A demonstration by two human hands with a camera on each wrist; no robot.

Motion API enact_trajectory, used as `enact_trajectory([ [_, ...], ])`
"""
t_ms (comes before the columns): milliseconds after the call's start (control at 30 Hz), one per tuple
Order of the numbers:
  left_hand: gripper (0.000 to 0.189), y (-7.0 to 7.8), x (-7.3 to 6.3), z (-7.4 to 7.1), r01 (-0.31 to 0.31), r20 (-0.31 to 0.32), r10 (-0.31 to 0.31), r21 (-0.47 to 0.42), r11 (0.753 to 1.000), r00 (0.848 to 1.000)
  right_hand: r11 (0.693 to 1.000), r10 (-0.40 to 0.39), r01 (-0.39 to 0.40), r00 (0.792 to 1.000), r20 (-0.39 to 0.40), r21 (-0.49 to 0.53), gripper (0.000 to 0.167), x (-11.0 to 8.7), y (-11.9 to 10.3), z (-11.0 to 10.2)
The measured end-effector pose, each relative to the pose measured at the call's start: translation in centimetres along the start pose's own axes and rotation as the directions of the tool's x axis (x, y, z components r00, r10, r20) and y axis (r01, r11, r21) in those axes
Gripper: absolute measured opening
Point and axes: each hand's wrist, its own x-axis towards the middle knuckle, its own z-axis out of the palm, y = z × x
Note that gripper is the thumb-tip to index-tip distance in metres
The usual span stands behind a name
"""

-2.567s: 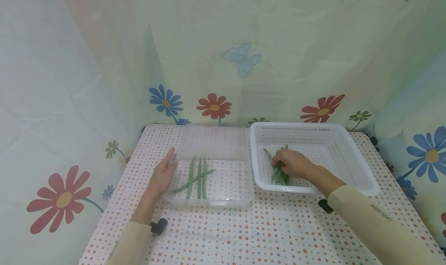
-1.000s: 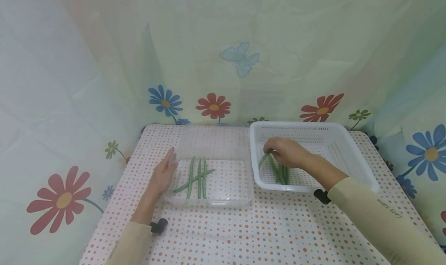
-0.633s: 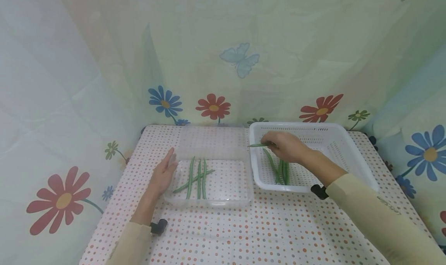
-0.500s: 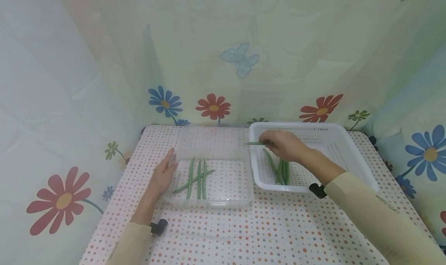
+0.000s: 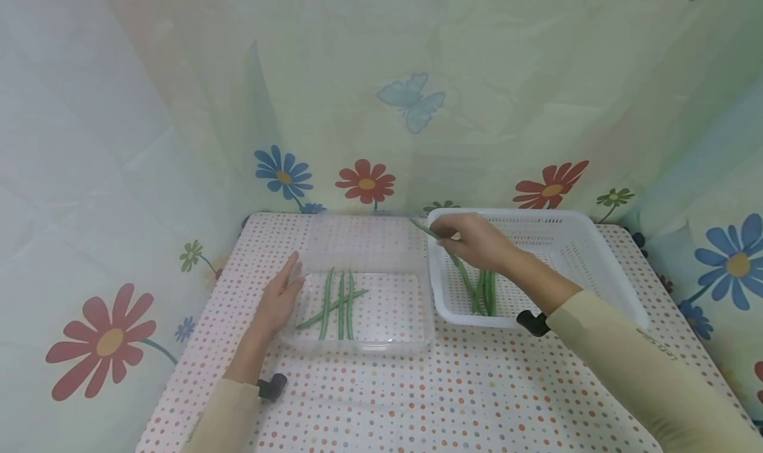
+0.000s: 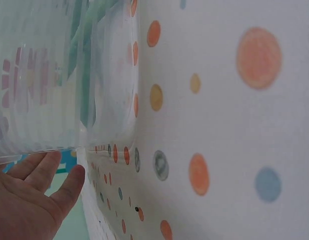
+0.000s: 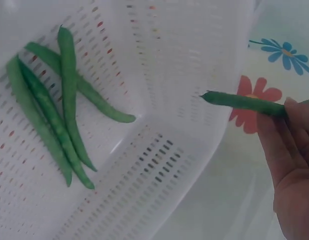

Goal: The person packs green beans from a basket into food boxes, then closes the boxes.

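My right hand [image 5: 477,242] pinches a green bean [image 7: 244,103] between thumb and fingers, above the left rim of the white basket [image 5: 438,301]. One end of that bean points left, past the rim. Several more green beans [image 7: 68,75] lie together on the basket floor. With fingers extended, my left hand [image 5: 280,299] is at the left side of a clear plastic container [image 5: 393,344]; the left wrist view shows its fingertips close under the wall, contact hard to tell. Inside the container several green beans [image 5: 341,307] lie, one crossing under or over the others.
The container's clear lid [image 5: 366,241] lies folded back behind it. A dotted cloth [image 5: 381,406] covers the table. Behind the table hangs a flower-printed curtain [image 5: 411,102]. The basket and the container stand side by side.
My right hand has picked a green bean out of the pile in the basket, lifted it and carried it left to the basket's left rim. My left hand has stayed in place.
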Motion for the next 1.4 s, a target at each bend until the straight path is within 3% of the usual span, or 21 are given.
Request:
enact_trajectory([
  [200, 0.058, 0.1, 0.0, 0.0, 0.017, 0.008, -0.017, -0.003, 1.0, 1.0, 0.992, 0.04, -0.039, 0.999, -0.008, 0.121, 0.033, 0.4, -1.2, 0.5],
  [400, 0.059, 0.1, 0.1, 0.0, 0.022, 0.011, -0.022, -0.005, 1.0, 1.0, 0.955, 0.082, -0.078, 0.997, 0.0, 0.285, 0.038, 0.5, -2.6, 1.2],
  [667, 0.058, 0.2, 0.0, -0.1, 0.023, 0.003, -0.023, -0.004, 1.0, 1.0, 0.917, 0.117, -0.114, 0.993, 0.016, 0.383, 0.04, 0.6, -3.4, 2.2],
  [1000, 0.058, 0.0, 0.1, 0.0, 0.021, 0.007, -0.021, -0.01, 1.0, 1.0, 0.792, 0.169, -0.174, 0.984, 0.064, 0.586, 0.036, 0.9, -4.3, 4.3],
  [1400, 0.059, 0.1, 0.1, 0.2, 0.018, 0.006, -0.018, -0.011, 1.0, 1.0, 0.797, 0.234, -0.245, 0.968, 0.092, 0.551, 0.044, 1.2, -5.9, 6.9],
])
